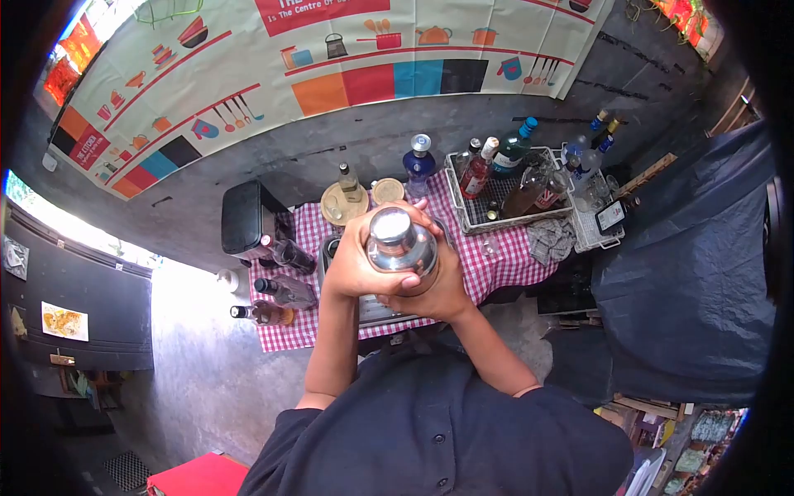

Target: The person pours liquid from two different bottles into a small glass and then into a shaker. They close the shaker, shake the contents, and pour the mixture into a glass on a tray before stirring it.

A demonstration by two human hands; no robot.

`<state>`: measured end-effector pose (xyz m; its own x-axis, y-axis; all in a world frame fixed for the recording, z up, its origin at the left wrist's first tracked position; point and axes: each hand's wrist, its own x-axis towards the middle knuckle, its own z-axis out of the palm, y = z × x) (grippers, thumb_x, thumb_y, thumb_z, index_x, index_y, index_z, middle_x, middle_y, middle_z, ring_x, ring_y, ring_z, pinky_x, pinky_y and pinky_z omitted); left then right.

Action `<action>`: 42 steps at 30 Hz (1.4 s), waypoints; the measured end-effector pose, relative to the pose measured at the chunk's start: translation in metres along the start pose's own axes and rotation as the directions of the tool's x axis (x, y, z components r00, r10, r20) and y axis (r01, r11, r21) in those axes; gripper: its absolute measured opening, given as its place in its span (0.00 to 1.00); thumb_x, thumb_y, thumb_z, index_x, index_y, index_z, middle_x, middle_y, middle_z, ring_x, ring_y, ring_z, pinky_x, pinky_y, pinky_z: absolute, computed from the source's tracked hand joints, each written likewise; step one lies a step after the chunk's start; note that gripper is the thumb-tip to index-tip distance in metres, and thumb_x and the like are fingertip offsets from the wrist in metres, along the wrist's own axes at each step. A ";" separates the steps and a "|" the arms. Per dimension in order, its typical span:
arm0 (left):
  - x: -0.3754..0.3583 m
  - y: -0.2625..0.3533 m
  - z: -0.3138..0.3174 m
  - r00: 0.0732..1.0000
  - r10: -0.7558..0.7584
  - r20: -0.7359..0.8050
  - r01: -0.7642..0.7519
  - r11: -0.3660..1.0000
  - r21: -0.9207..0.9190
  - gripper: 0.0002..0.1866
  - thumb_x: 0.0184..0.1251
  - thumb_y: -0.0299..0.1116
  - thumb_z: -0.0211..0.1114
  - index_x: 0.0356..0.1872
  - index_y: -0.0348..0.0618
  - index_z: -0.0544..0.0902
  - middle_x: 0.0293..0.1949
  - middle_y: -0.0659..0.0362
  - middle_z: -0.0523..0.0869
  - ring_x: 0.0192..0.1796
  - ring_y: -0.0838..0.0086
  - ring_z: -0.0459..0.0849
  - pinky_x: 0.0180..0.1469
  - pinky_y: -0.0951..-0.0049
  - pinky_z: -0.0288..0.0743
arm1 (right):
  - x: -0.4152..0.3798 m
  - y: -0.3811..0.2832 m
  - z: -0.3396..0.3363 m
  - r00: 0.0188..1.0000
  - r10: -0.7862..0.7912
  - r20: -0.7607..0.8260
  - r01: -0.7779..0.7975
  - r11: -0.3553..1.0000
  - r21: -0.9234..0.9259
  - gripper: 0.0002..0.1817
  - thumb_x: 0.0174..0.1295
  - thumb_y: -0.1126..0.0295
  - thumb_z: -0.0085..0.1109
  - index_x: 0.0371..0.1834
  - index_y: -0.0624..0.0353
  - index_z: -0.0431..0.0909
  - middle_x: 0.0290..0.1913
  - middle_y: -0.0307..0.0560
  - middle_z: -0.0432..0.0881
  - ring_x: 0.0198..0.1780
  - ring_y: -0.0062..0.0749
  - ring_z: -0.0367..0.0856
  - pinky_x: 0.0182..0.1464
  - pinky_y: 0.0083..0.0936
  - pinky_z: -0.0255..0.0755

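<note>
A shiny metal cocktail shaker with its cap on is held up in front of my chest, its top pointing toward the camera. My left hand wraps round its left side, the thumb lying across the front of the shoulder. From the right, my right hand closes round the body lower down. Both hands hide most of the shaker's body. Behind and below them, a metal tray shows only in part on the checked tablecloth.
Several bottles, including a clear one, stand at the table's left beside a black container. A blue bottle stands at the back. On the right are a wire basket of bottles and a crumpled cloth.
</note>
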<state>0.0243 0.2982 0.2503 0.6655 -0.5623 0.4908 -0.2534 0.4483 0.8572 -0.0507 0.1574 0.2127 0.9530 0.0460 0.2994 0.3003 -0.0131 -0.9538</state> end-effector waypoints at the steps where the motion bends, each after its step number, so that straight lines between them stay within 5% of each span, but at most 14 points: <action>1: -0.002 -0.001 -0.001 1.000 0.007 0.004 -0.007 1.000 -0.021 0.35 0.37 0.46 0.84 0.47 0.35 0.82 0.45 0.50 0.87 0.52 0.58 0.87 0.76 0.45 0.54 | -0.001 0.001 0.000 1.000 -0.011 0.024 0.011 1.000 -0.023 0.53 0.33 0.64 0.85 0.66 0.67 0.65 0.60 0.51 0.77 0.62 0.34 0.77 0.66 0.34 0.71; 7: 0.001 -0.018 -0.007 0.999 0.024 0.036 -0.015 0.975 -0.223 0.36 0.37 0.43 0.83 0.51 0.38 0.80 0.47 0.53 0.87 0.53 0.65 0.85 0.77 0.50 0.51 | 0.007 -0.001 -0.005 0.995 -0.094 0.036 0.100 0.974 -0.203 0.47 0.36 0.60 0.85 0.60 0.68 0.69 0.51 0.52 0.84 0.52 0.35 0.85 0.56 0.31 0.78; 8: 0.003 -0.016 -0.010 0.999 -0.024 0.035 0.027 0.996 -0.088 0.37 0.38 0.42 0.84 0.53 0.38 0.79 0.46 0.53 0.87 0.54 0.66 0.85 0.75 0.55 0.59 | 0.009 0.001 -0.010 0.998 -0.008 0.063 0.016 0.993 -0.116 0.47 0.36 0.61 0.85 0.60 0.69 0.69 0.52 0.50 0.83 0.54 0.33 0.84 0.57 0.30 0.77; 11: 0.014 -0.004 0.003 0.991 -0.135 -0.026 0.131 0.983 -0.132 0.52 0.38 0.39 0.87 0.67 0.38 0.66 0.59 0.52 0.80 0.61 0.68 0.79 0.66 0.67 0.70 | 0.017 -0.008 -0.017 0.998 0.064 0.005 -0.064 0.990 0.129 0.48 0.36 0.66 0.85 0.63 0.64 0.67 0.56 0.47 0.80 0.58 0.32 0.80 0.61 0.30 0.76; 12: 0.016 -0.005 0.007 0.985 -0.146 -0.095 0.133 0.983 -0.130 0.62 0.32 0.49 0.89 0.70 0.38 0.62 0.61 0.44 0.78 0.66 0.59 0.77 0.69 0.59 0.69 | 0.018 -0.007 -0.019 0.997 0.073 -0.010 -0.071 0.991 0.117 0.48 0.36 0.66 0.85 0.63 0.62 0.67 0.56 0.47 0.80 0.58 0.32 0.80 0.61 0.31 0.75; 16: 0.003 -0.031 0.007 0.970 -0.213 -0.121 0.214 0.977 0.001 0.59 0.39 0.40 0.86 0.73 0.38 0.58 0.66 0.53 0.71 0.70 0.66 0.70 0.72 0.65 0.62 | 0.018 0.007 -0.031 0.992 0.086 -0.087 -0.075 0.989 0.126 0.49 0.36 0.67 0.85 0.65 0.59 0.66 0.56 0.45 0.80 0.58 0.31 0.80 0.61 0.31 0.75; 18: -0.010 -0.041 0.021 0.924 -0.336 -0.180 0.307 0.936 -0.172 0.56 0.42 0.41 0.84 0.73 0.38 0.59 0.66 0.53 0.71 0.70 0.66 0.69 0.72 0.64 0.62 | 0.014 0.015 -0.040 0.987 0.120 -0.102 -0.101 0.979 0.180 0.50 0.36 0.65 0.86 0.65 0.59 0.66 0.58 0.49 0.78 0.61 0.36 0.78 0.63 0.33 0.74; 21: -0.028 -0.067 0.030 0.856 -0.464 -0.230 0.406 0.877 -0.258 0.50 0.50 0.42 0.80 0.72 0.37 0.61 0.65 0.53 0.73 0.67 0.67 0.71 0.71 0.64 0.64 | 0.013 0.033 -0.061 0.997 0.068 -0.046 -0.076 0.976 -0.202 0.51 0.36 0.63 0.85 0.66 0.60 0.64 0.59 0.52 0.76 0.65 0.42 0.75 0.67 0.37 0.69; 22: -0.032 -0.075 0.034 0.838 -0.480 -0.260 0.409 0.867 -0.284 0.50 0.51 0.42 0.79 0.72 0.37 0.61 0.64 0.53 0.73 0.67 0.67 0.72 0.70 0.64 0.64 | 0.017 0.017 -0.071 0.977 0.208 0.046 -0.193 0.956 -0.219 0.56 0.37 0.57 0.85 0.70 0.61 0.59 0.64 0.58 0.70 0.70 0.48 0.69 0.71 0.41 0.64; 26: -0.031 -0.095 0.055 0.819 -0.464 -0.338 0.377 0.879 -0.293 0.48 0.53 0.42 0.78 0.72 0.36 0.61 0.63 0.53 0.75 0.65 0.68 0.74 0.69 0.65 0.66 | 0.026 0.008 -0.120 0.941 0.014 0.337 0.156 0.868 -0.472 0.65 0.40 0.48 0.82 0.77 0.61 0.50 0.73 0.61 0.55 0.74 0.54 0.61 0.73 0.44 0.61; 29: -0.007 -0.097 0.079 0.813 -0.477 -0.333 0.442 0.879 -0.180 0.51 0.54 0.42 0.78 0.74 0.35 0.58 0.64 0.51 0.74 0.66 0.68 0.73 0.70 0.66 0.65 | 0.024 0.009 -0.164 0.963 0.040 0.268 0.012 0.982 -0.188 0.65 0.41 0.49 0.82 0.79 0.58 0.48 0.74 0.58 0.56 0.75 0.52 0.61 0.74 0.42 0.59; 35: 0.018 -0.152 0.139 0.859 -0.418 -0.295 0.399 0.908 -0.127 0.43 0.71 0.48 0.62 0.74 0.37 0.48 0.67 0.47 0.65 0.73 0.66 0.63 0.72 0.66 0.58 | 0.005 0.037 -0.202 0.987 -0.007 0.161 0.018 0.998 -0.065 0.62 0.39 0.59 0.85 0.78 0.54 0.54 0.72 0.55 0.63 0.73 0.47 0.64 0.72 0.40 0.61; 38: 0.020 -0.168 0.155 0.784 -0.501 -0.365 0.406 0.860 -0.310 0.36 0.75 0.51 0.53 0.71 0.40 0.50 0.65 0.48 0.66 0.70 0.66 0.65 0.71 0.64 0.60 | -0.001 0.039 -0.223 0.984 -0.001 0.178 0.028 0.989 -0.148 0.56 0.41 0.60 0.84 0.75 0.53 0.60 0.68 0.54 0.65 0.68 0.44 0.69 0.70 0.38 0.64; 42: 0.035 -0.162 0.169 0.666 -0.592 -0.453 0.614 0.780 -0.116 0.29 0.77 0.52 0.48 0.66 0.42 0.55 0.59 0.50 0.70 0.63 0.68 0.70 0.65 0.67 0.64 | 0.004 0.069 -0.245 0.980 0.072 0.185 -0.083 0.995 0.057 0.43 0.45 0.63 0.79 0.66 0.54 0.67 0.59 0.49 0.72 0.63 0.36 0.72 0.63 0.34 0.68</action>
<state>-0.0303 0.0884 0.1553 0.9118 -0.3251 -0.2509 0.2923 0.0847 0.9526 -0.0159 -0.0881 0.1544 0.9482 0.2288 0.2202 0.2169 0.0398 -0.9754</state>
